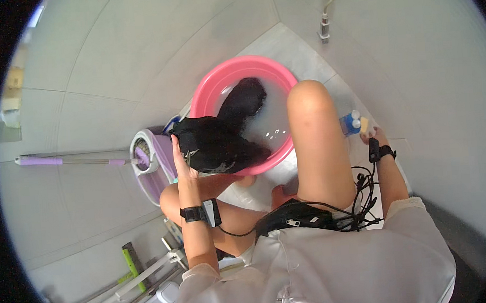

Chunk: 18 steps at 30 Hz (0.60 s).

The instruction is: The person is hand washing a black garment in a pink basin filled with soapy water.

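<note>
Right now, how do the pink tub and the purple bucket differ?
The pink tub looks wider than the purple bucket. The tub is pink all over; the bucket has a white rim. The tub holds cloudy water with black cloth partly in it, while the bucket holds a mop head. Both are open-topped.

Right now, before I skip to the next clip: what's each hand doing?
Left hand: closed, holding a large, limp black cloth.
Right hand: at a small, pale yellow block; whether gripping it, cannot tell.
</note>
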{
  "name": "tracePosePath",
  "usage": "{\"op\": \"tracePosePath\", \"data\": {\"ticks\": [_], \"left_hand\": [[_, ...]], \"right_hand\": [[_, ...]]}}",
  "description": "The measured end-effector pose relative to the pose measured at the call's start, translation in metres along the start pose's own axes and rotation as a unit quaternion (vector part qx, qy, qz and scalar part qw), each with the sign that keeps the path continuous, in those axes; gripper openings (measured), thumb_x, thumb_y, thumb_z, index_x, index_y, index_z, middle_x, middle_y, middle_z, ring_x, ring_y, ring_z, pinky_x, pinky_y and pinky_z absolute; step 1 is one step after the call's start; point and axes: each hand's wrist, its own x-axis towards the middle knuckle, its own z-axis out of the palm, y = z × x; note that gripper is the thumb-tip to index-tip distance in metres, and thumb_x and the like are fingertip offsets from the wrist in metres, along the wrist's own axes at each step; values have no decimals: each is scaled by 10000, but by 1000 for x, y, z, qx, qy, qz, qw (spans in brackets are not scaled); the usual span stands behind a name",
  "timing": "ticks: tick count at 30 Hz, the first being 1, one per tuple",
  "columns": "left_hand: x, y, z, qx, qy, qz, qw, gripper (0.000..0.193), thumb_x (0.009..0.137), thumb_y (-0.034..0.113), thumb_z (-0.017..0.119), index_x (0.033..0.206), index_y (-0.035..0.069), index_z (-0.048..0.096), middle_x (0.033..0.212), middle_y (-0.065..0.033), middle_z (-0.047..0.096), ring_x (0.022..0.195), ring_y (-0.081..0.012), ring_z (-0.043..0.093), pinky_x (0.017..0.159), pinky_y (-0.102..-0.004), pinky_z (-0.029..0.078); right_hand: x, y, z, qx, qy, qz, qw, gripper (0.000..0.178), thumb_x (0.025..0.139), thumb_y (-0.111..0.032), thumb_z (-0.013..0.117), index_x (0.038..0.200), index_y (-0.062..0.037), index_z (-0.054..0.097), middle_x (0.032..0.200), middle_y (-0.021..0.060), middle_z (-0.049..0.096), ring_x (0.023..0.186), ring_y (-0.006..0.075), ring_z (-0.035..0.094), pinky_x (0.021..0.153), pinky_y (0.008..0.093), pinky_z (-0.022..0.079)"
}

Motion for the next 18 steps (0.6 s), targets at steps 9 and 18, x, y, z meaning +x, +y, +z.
{"op": "tracePosePath", "data": {"ticks": [9,18], "left_hand": [[-21,23,52,55,51,72,995,418,858,375,426,1108,49,501,1089,-103,543,973,-265,525,856,-403,416],[-22,27,43,6,63,154,986,429,858,358,411,1124,30,487,1120,-134,522,1015,-303,502,901,-428,382]], "right_hand": [[82,81,20,302,-190,123,926,325,819,-213,525,1094,-49,474,1071,113,535,954,265,515,814,428,442],[82,81,32,166,-262,66,948,306,812,-226,549,1077,-81,499,1079,83,540,980,229,512,832,402,426]]}}
